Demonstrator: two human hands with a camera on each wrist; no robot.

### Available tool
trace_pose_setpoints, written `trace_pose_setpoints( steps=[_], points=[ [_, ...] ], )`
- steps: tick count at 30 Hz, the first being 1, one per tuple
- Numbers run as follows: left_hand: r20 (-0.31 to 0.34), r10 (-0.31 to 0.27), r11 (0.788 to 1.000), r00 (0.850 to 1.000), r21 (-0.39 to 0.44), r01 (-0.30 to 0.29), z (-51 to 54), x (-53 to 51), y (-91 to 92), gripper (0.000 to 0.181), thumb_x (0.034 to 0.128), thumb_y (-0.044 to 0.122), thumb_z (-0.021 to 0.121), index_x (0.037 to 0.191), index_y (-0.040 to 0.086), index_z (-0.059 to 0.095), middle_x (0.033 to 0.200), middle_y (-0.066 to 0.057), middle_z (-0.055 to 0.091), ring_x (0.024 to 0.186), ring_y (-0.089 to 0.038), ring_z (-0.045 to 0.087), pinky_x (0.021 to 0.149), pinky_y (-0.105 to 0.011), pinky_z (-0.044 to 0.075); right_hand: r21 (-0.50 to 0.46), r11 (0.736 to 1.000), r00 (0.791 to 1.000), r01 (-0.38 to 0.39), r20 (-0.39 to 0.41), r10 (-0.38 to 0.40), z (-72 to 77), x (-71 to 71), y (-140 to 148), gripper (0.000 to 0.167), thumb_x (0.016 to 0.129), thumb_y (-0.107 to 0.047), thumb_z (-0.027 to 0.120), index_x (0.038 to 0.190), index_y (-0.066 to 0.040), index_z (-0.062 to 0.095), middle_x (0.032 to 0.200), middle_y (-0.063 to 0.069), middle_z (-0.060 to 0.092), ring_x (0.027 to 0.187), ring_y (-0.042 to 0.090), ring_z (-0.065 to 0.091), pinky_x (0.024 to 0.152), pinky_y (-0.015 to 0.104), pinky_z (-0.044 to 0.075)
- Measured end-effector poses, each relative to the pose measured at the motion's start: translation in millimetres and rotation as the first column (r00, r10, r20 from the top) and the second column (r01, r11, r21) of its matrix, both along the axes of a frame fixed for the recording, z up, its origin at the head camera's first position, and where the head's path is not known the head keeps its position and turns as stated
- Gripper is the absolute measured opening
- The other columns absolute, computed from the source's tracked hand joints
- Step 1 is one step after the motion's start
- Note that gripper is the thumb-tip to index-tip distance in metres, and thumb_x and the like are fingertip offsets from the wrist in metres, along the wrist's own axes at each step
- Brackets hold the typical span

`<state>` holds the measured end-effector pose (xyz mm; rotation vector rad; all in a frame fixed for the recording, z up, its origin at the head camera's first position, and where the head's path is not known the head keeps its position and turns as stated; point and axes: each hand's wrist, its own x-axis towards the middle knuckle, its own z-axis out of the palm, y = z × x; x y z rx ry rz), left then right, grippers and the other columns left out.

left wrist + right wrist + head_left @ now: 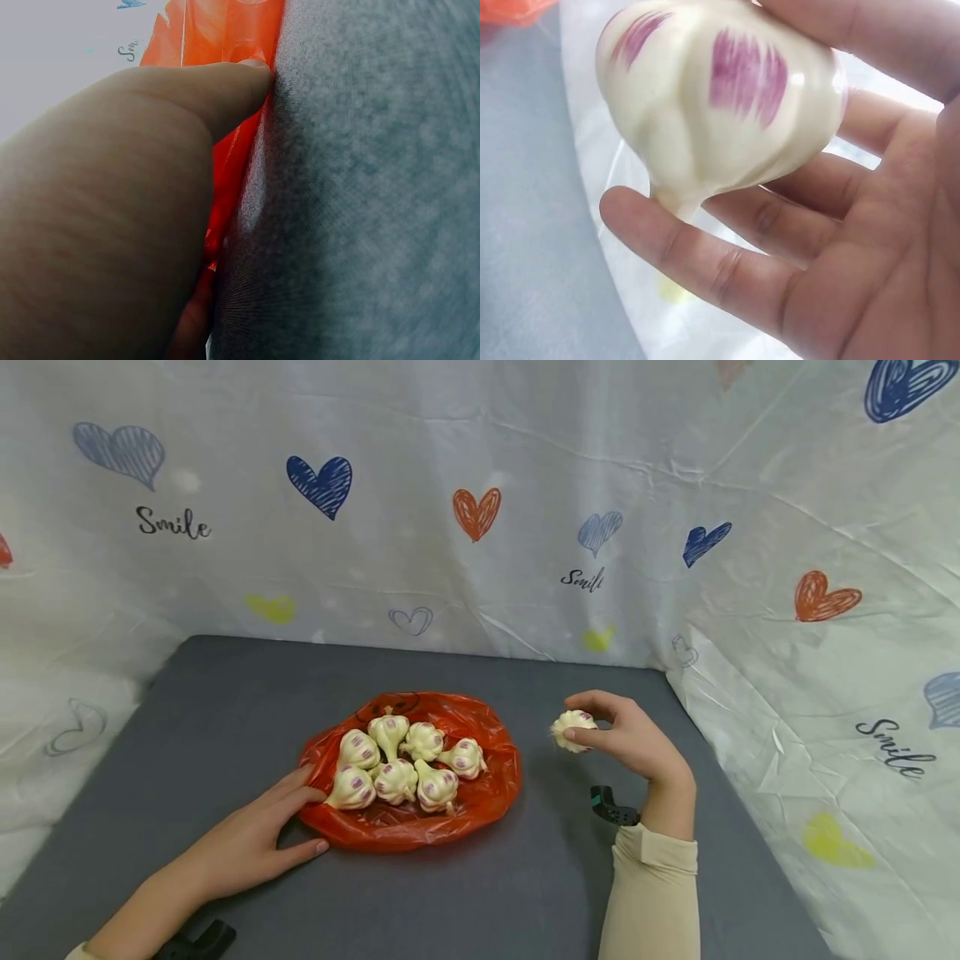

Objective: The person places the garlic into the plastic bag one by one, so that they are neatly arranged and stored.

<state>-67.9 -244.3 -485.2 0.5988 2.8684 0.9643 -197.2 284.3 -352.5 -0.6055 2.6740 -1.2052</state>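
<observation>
A red plastic bag (504,758), its rim spread open, lies on the grey table with several garlic bulbs (395,782) inside. They are pale with purple streaks. My left hand (258,831) rests against the bag's near left side, fingers extended on the rim and thumb touching the lower edge. In the left wrist view the thumb (225,86) presses on the red plastic; the other fingers are mostly hidden. To the right of the bag, my right hand (637,735) holds one garlic bulb (720,90) above the table, between thumb and fingers. Its stem shows in the right wrist view.
The grey tabletop (495,902) extends around the bag. A white curtain (480,443) printed with hearts and "Smile" hangs behind and along both sides. Black wrist devices sit at the right wrist (615,807) and left wrist (201,941).
</observation>
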Motion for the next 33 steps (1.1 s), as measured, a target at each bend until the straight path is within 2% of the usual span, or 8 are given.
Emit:
trace_pose_setpoints(
  steps=[9, 14, 20, 26, 30, 33],
  points=[
    [-0.002, -0.003, 1.000, 1.000, 0.001, 0.003, 1.5, 1.1, 0.8, 0.066, 0.0967, 0.071, 0.072, 0.143, 0.024, 0.067, 0.172, -0.021, 0.037, 0.157, -0.048, 0.036, 0.113, -0.070, 0.044, -0.046, 0.997, 0.998, -0.063, -0.011, 0.062, 3.1, 1.7, -22.5, 0.046, 0.100, -0.025, 0.084, 0.141, -0.013, 0.070, 0.141, 0.008, 0.069, 0.125, 0.029, 0.063, 0.087, 0.035, 0.062],
    [-0.006, -0.006, 1.000, 1.000, 0.013, 0.006, 1.7, 1.2, 0.8, 0.065, 0.0966, 0.070, 0.073, 0.142, 0.024, 0.067, 0.172, -0.022, 0.037, 0.157, -0.048, 0.036, 0.112, -0.070, 0.044, -0.063, 0.994, 0.996, -0.085, -0.011, 0.084, 6.0, 2.3, -30.7, 0.045, 0.099, -0.022, 0.084, 0.140, -0.010, 0.071, 0.140, 0.013, 0.069, 0.119, 0.029, 0.065, 0.084, 0.035, 0.063],
    [-0.008, -0.005, 1.000, 1.000, 0.013, 0.005, 0.2, 0.7, 0.1, 0.064, 0.0966, 0.070, 0.073, 0.142, 0.025, 0.067, 0.172, -0.022, 0.038, 0.157, -0.049, 0.036, 0.112, -0.071, 0.045, -0.061, 0.992, 0.994, -0.109, -0.016, 0.108, 8.4, 3.9, -41.6, 0.044, 0.098, -0.021, 0.085, 0.139, -0.009, 0.071, 0.135, 0.011, 0.070, 0.115, 0.028, 0.065, 0.087, 0.034, 0.063],
    [-0.005, -0.003, 1.000, 1.000, 0.007, 0.003, -0.8, 0.2, -0.5, 0.065, 0.0963, 0.071, 0.072, 0.142, 0.026, 0.066, 0.172, -0.022, 0.037, 0.157, -0.049, 0.036, 0.112, -0.070, 0.045, -0.042, 0.989, 0.990, -0.141, -0.027, 0.140, 8.9, 6.1, -56.2, 0.045, 0.098, -0.023, 0.085, 0.139, -0.010, 0.071, 0.134, 0.010, 0.071, 0.114, 0.026, 0.065, 0.091, 0.041, 0.062],
    [-0.011, -0.003, 1.000, 1.000, 0.007, 0.003, -0.6, 0.3, -0.3, 0.065, 0.0965, 0.070, 0.072, 0.143, 0.026, 0.066, 0.172, -0.021, 0.037, 0.157, -0.048, 0.036, 0.112, -0.070, 0.045, -0.023, 0.988, 0.988, -0.150, -0.036, 0.149, 10.1, 7.7, -65.6, 0.044, 0.098, -0.026, 0.086, 0.138, -0.012, 0.072, 0.133, 0.007, 0.071, 0.114, 0.024, 0.066, 0.092, 0.045, 0.062],
    [-0.014, -0.005, 1.000, 1.000, 0.009, 0.005, -0.4, 0.4, 0.3, 0.064, 0.0966, 0.070, 0.073, 0.142, 0.026, 0.066, 0.172, -0.022, 0.038, 0.157, -0.048, 0.036, 0.112, -0.070, 0.045, -0.020, 0.989, 0.988, -0.150, -0.030, 0.149, 11.4, 10.2, -71.8, 0.043, 0.098, -0.028, 0.086, 0.137, -0.016, 0.073, 0.131, 0.001, 0.071, 0.112, 0.022, 0.068, 0.090, 0.044, 0.063]
  ],
)
